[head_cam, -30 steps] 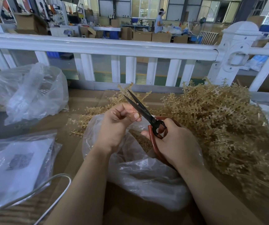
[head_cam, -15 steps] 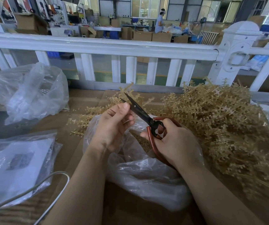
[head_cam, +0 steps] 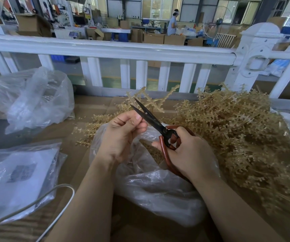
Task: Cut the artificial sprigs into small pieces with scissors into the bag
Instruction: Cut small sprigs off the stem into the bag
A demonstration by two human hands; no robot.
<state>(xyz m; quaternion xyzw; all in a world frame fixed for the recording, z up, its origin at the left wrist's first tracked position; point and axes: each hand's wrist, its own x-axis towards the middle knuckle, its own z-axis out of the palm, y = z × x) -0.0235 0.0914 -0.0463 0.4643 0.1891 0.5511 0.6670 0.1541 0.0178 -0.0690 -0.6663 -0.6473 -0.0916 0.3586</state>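
Our right hand (head_cam: 189,152) has its fingers curled through the scissors' (head_cam: 156,126) red handles, blades slightly apart. Our left hand (head_cam: 121,137) has fingers pinched together beside the blades; what they hold we cannot tell. The bag (head_cam: 158,186) lies under both hands, sprigs (head_cam: 237,128) heaped right of our fingers.

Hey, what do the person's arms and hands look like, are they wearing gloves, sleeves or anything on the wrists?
Both arms are bare from the bottom edge of the view up to the fingers: no sleeves, gloves, watch or bands show. The left hand and the right hand carry no rings that can be seen. The left thumbnail is short and unpainted.
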